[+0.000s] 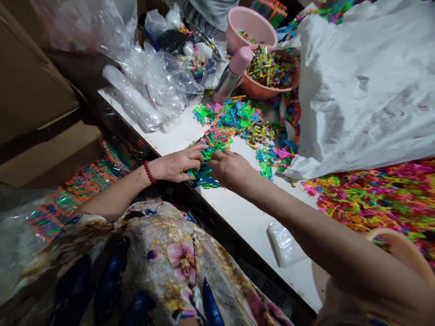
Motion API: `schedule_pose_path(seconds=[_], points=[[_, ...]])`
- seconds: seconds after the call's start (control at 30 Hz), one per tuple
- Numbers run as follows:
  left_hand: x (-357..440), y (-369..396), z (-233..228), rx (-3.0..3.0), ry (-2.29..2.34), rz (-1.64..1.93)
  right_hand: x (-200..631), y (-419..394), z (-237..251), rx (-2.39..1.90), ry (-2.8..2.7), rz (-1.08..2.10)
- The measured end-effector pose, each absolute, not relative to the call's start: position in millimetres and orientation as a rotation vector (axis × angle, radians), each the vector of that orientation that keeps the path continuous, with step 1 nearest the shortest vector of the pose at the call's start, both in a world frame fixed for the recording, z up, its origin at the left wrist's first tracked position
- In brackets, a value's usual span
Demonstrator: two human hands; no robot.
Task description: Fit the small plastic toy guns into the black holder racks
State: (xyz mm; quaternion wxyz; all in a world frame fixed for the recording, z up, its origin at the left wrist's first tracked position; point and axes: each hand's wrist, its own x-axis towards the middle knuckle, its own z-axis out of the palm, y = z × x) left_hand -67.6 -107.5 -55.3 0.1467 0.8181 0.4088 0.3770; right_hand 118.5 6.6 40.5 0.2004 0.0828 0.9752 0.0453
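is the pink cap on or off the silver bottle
On: the cap covers the top of the bottle, with no gap showing.

No legible text, brand or number in the head view. White sack [367, 90] at right has a few faint smudgy marks [401, 113] on its creased face, can't tell if they're print or dirt. Pale letter-like shapes [272, 290] sit in the dark below the front edge of the white table [244, 208], too dim and blurred to read
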Motion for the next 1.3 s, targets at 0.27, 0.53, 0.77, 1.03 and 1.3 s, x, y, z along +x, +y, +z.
schedule_pose_path(seconds=[0.27,0.53,0.77,1.03,1.3], points=[[-67,-109,-56,2.388,1.195,1.087,108,6,35,0.177,2.674,0.297],[-68,-108,-57,2.359,1.191,1.096,118,11,17,0.171,2.756,0.306],[-67,-104,-56,2.328,1.176,1.108,120,12,17,0.222,2.741,0.268],[-66,-104,-56,2.295,1.186,1.089,115,10,20,0.209,2.732,0.306],[-67,-102,-53,2.309,1.197,1.055,121,14,14,0.182,2.757,0.226]])
